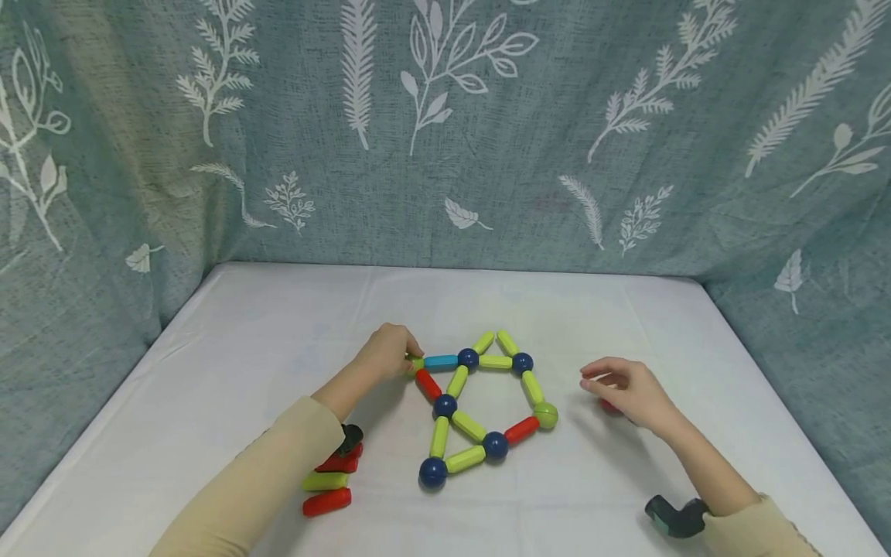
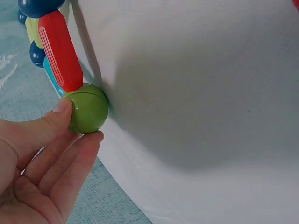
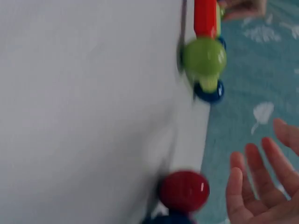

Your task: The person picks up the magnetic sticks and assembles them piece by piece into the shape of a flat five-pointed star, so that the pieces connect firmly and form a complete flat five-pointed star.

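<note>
left hand (image 1: 390,350) fingers pinched, right hand (image 1: 626,391) open, relaxed

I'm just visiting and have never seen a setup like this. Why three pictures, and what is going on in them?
No machine here: a person works with bare hands and wears three cameras. The wide picture comes from the head; the two close ones come from the wrists. On the white table lies a flat figure of coloured rods and balls, with spare rods near the left arm. The left hand pinches a green ball at the figure's corner. The right hand is open beside a loose red ball.
</note>
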